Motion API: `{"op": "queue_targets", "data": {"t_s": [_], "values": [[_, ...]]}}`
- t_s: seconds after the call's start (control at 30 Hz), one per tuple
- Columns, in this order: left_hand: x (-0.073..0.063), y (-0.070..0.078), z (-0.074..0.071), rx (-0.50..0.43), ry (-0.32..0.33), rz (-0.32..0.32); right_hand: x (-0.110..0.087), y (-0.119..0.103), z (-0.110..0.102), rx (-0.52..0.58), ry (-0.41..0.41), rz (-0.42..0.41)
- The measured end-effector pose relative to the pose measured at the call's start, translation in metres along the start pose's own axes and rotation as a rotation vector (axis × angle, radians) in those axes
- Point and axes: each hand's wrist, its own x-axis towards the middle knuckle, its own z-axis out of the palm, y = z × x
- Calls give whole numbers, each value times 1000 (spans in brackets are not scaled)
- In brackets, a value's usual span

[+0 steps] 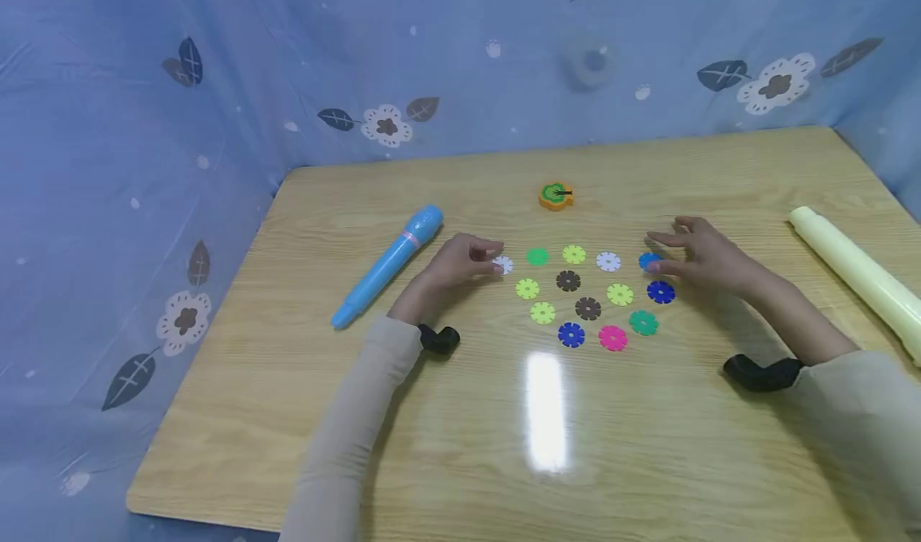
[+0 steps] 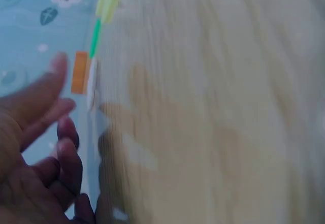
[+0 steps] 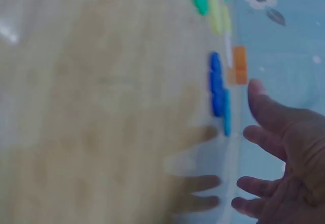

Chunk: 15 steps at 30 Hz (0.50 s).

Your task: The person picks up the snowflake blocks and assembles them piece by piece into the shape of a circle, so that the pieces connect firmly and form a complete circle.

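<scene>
Notched, flower-shaped plastic discs lie flat on the wooden table in loose rows. My left hand [image 1: 460, 262] is at the left end, thumb and fingers parted beside a white disc [image 1: 505, 265]. In the left wrist view, a gap separates the thumb from the loosely bent fingers of the left hand [image 2: 40, 142]. At the right end, my right hand [image 1: 708, 258] has its thumb overlapping a light blue disc [image 1: 647, 261], above a dark blue disc [image 1: 660, 292]. The right wrist view shows the right hand [image 3: 289, 153] with spread fingers and nothing between them.
Between the hands lie green, yellow, brown and pink discs, such as a pink disc [image 1: 613, 338]. Behind them sits an orange block with a tree picture [image 1: 556, 196]. A blue microphone-shaped toy [image 1: 388, 266] is at left, a pale yellow tube [image 1: 863, 266] at right. A curtain [image 1: 504, 86] hangs behind.
</scene>
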Motion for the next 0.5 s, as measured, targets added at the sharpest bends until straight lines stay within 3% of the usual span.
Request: {"op": "queue_targets", "data": {"t_s": [0.27,0.5], "values": [[3,-3,6,128,34,13,-3,-10,13,-9,109,24],[5,-3,7,115,60,21,-4,-5,13,141,153,148]]}}
